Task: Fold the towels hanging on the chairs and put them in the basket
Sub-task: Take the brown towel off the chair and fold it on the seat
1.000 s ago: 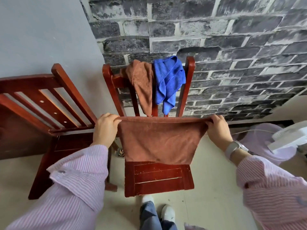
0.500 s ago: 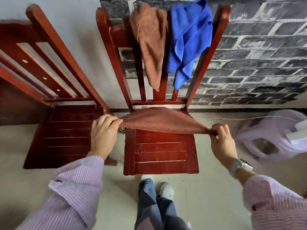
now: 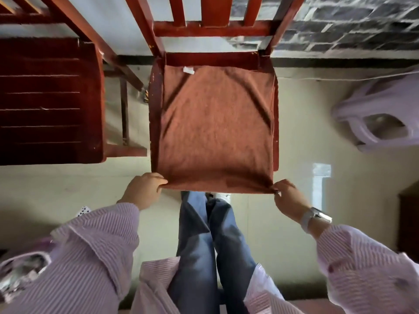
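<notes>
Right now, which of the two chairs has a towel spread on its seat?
The middle chair, where both hands hold the brown towel; the left chair's slatted seat is bare.

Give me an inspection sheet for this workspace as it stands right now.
Surface: red-brown slatted wooden chair seat, mostly covered by the towel.
Job's things: rust-brown terry towel spread flat on that seat, white tag at its far edge. Pale lilac plastic basket on the floor to the right.
Clutter: second dark red wooden chair alongside on the left.
Grippers: left hand and right hand each pinch a near corner.
Cables: thin white cord running toward the basket.
Surroundings: grey brick-pattern wall, pale floor.
</notes>
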Available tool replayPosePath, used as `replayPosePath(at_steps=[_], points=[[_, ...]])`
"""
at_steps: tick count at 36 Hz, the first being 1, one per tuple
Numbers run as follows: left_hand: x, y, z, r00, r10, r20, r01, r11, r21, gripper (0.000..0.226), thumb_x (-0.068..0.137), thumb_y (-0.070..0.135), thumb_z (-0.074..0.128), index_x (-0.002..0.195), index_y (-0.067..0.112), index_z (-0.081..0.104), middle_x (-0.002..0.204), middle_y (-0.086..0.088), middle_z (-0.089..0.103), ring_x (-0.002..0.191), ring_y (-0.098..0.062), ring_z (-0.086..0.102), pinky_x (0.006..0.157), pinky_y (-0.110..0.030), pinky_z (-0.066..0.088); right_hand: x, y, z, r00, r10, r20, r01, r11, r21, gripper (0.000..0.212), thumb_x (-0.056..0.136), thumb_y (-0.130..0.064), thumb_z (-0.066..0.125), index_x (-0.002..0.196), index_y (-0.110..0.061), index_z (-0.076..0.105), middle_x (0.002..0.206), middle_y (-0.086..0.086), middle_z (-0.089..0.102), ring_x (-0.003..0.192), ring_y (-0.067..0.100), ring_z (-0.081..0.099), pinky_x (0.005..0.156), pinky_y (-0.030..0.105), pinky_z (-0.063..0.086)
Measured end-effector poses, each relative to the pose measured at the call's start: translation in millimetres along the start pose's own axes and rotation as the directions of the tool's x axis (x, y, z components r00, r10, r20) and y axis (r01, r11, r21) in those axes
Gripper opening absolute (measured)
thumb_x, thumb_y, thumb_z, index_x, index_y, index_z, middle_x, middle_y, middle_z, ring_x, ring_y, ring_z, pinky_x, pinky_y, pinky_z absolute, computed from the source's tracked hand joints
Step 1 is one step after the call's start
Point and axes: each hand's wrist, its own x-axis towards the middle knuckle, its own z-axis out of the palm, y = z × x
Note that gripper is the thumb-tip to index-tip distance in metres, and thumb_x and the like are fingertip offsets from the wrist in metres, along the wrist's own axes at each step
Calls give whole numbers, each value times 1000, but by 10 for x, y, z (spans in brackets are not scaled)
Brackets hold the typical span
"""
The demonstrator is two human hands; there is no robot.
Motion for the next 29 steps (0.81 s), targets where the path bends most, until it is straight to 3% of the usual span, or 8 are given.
replayPosePath(at_steps=[2,4,7,13,18,21,25,29], points=[[41,-53,24,992,-11,127,14,999,-29,35,88,15,51,121,18,60,128,0,56,116,-20,51,100,-34,39,20,-2,7,995,38,92,-35,999,-30,41,86,0,40,120,-16,58,132,7,47,125,24,41,104,32,34],[124,-70,-20,992,-21,128,27,999,-47,35,87,16,52,121,17,60,127,-3,57,115,-21,51,99,-35,40,69,-36,-32,992,75,103,-74,997,-20,42,86,-2,40,122,-18,56,136,5,45,127,23,39,104,30,32],[325,-66,-181,998,-63,-23,61,993,-100,30,85,15,53,112,12,65,117,-7,62,106,-26,56,91,-38,44,205,-136,-126,997,73,38,-74,997,13,40,87,-4,40,119,-17,58,134,7,47,123,25,44,103,32,34],[995,-72,-549,967,-4,-255,-21,995,-95,25,85,9,52,106,6,65,106,-15,63,98,-35,58,84,-43,48,684,-496,-426,995,-1,-102,9,998,70,36,89,-3,39,119,-12,58,130,14,49,117,33,49,101,38,40],[1593,-57,-819,931,5,-365,-40,995,-88,28,88,5,48,112,3,60,113,-18,55,105,-37,52,87,-48,46,1211,-759,-710,949,-104,-297,119,992,35,32,92,-7,38,118,-11,57,120,15,51,109,35,50,91,34,40],[1918,-71,-941,901,25,-432,-51,997,-49,35,90,6,46,124,3,52,128,-18,48,117,-36,46,97,-49,41,1481,-894,-911,905,-167,-391,164,986,-42,32,95,-14,34,120,-11,54,122,14,49,109,32,46,90,40,41],[2295,-102,-1051,905,41,-423,-31,999,31,45,94,13,43,138,5,36,145,-15,34,132,-35,28,106,-51,28,1842,-1004,-1136,855,-177,-487,109,980,-164,37,93,-19,36,127,-10,47,134,14,43,118,34,40,97,46,37],[2497,-154,-1075,931,40,-364,-5,996,94,48,93,18,47,139,6,35,139,-16,40,130,-35,31,102,-53,28,2073,-1070,-1252,880,-178,-440,111,979,-173,49,91,-18,38,139,-18,33,148,6,30,131,31,29,103,48,29]])
